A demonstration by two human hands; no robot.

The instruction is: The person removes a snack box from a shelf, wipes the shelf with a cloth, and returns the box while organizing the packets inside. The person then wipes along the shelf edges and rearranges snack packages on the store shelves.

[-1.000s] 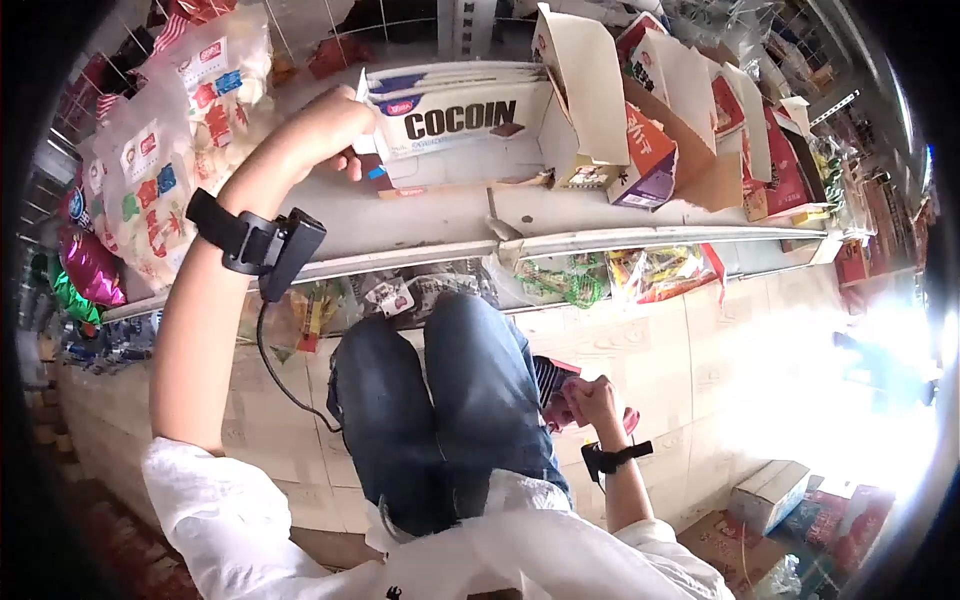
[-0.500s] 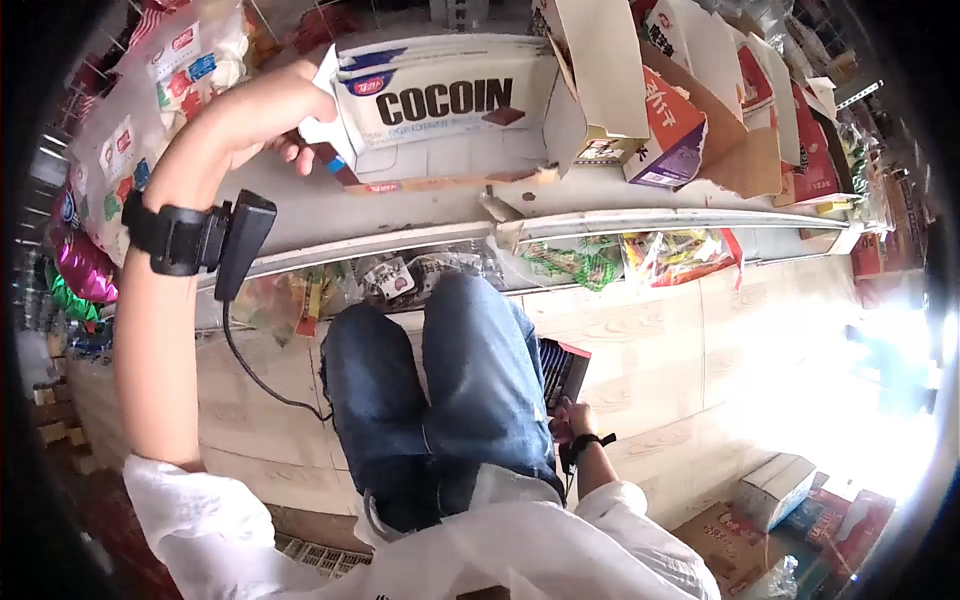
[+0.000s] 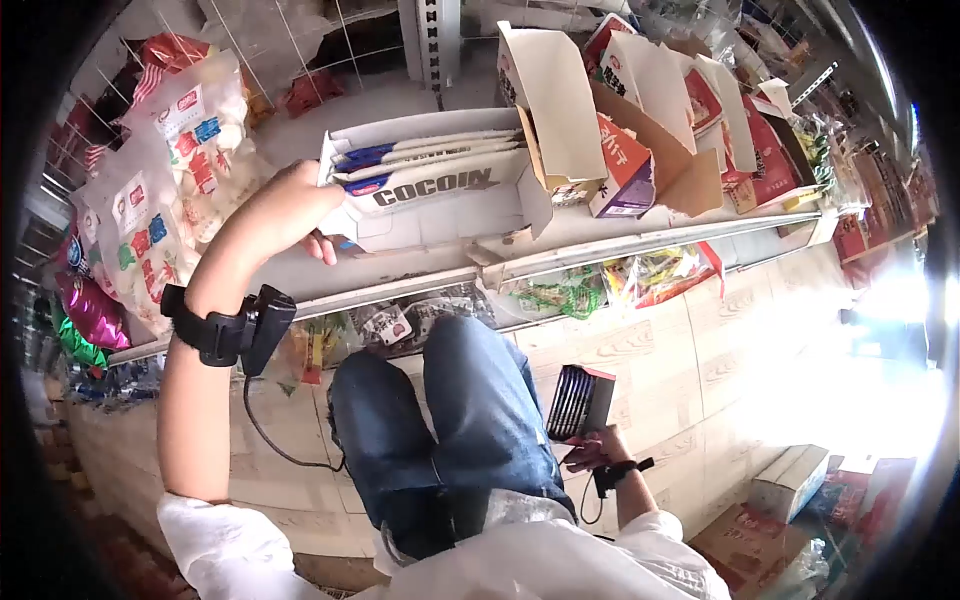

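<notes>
On the shelf, an open white box (image 3: 450, 215) holds several flat COCOIN packets (image 3: 435, 185) standing at its back. My left hand (image 3: 305, 205) grips the left end of this box, fingers curled under its front corner. Down by the floor, right of my knees, my right hand (image 3: 592, 450) is at the lower edge of a small open box (image 3: 580, 400) filled with a row of dark, thin packets. The fingers there are partly blurred, and their hold on the small box is unclear.
Torn-open cartons (image 3: 640, 130) line the shelf to the right. Bags of white sweets (image 3: 150, 215) stand at the left. Below the shelf edge (image 3: 560, 262) lie plastic-wrapped packs (image 3: 655, 275). More boxes (image 3: 790, 480) sit on the floor at lower right.
The small box of dark packets has come into fuller view beside my right hand, which was closed around something pinkish earlier. My left hand stays at the COCOIN box, which now shows more of its inside.
</notes>
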